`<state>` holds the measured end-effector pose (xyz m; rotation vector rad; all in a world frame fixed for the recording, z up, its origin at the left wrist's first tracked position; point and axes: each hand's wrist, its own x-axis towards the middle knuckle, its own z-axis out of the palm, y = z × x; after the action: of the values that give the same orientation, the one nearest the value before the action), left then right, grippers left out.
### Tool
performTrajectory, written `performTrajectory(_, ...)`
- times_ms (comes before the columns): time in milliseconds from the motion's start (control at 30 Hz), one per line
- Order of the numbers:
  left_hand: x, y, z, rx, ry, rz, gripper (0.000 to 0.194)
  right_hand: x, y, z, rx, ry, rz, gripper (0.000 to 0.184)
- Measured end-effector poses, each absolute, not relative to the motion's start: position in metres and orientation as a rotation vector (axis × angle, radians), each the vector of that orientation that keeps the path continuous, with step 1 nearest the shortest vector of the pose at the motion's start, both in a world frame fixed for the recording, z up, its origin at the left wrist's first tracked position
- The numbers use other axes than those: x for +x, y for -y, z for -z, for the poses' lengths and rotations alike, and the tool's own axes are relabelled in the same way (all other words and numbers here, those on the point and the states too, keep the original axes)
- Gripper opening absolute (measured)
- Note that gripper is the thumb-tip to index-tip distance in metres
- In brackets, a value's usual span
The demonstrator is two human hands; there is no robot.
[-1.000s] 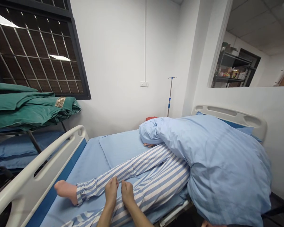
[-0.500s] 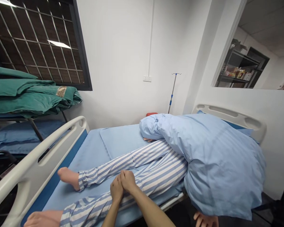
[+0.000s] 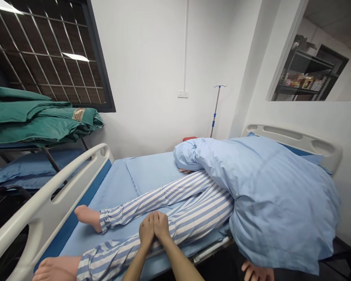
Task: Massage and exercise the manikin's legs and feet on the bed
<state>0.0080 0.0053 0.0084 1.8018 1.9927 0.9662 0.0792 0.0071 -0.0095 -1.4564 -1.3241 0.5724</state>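
Left hand (image 3: 146,231) and right hand (image 3: 161,226) pressed side by side, both curled into fists w/ fingers folded under; can't tell re: anything inside. On or just above the near leg of a lying figure (image 3: 206,218) in striped trousers (image 3: 155,198), can't tell which. Trousers stretched lengthwise along the lt blue bedsheet (image 3: 152,171), legs apart, bare feet toward the footboard (image 3: 42,218): far foot (image 3: 88,217) just beside it, near foot (image 3: 58,267) btm left w/ toes showing. Big lt blue quilt (image 3: 280,191) heaped over the upper body & draped off the near side. Figure's far hand (image 3: 185,170) poking out by the hip, figure's near hand (image 3: 256,272) hanging below the quilt edge. Headboard (image 3: 307,141) behind on the R. Bkgd: IV pole (image 3: 214,117) near the corner, wall socket (image 3: 183,94), green bundle (image 3: 41,125) by the barred window (image 3: 46,47), plus stocked shelving (image 3: 307,64) thru the opening on the R.
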Motion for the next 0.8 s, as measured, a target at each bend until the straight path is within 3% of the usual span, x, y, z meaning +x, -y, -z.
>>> performTrajectory(233, 0.028, -0.006, -0.047, 1.533, -1.796, -1.129, 0.038, 0.083, -0.012, 0.010, -1.286, 1.140, -0.728, 0.064)
performTrajectory(500, 0.028, 0.001, -0.011, 1.609, -1.855, -1.087, 0.026, 0.085, -0.009, 0.008, -1.306, 1.098, -0.719, 0.059)
performTrajectory(667, 0.025, 0.000, -0.009, 1.669, -1.913, -1.052, 0.028, 0.087, -0.007, 0.003, -1.384, 1.198, -0.678, 0.063)
performTrajectory(800, 0.025, 0.000, -0.009, 1.709, -1.905, -1.059, 0.029, 0.097, -0.007, -0.009, -1.523, 1.462, -0.566, 0.051)
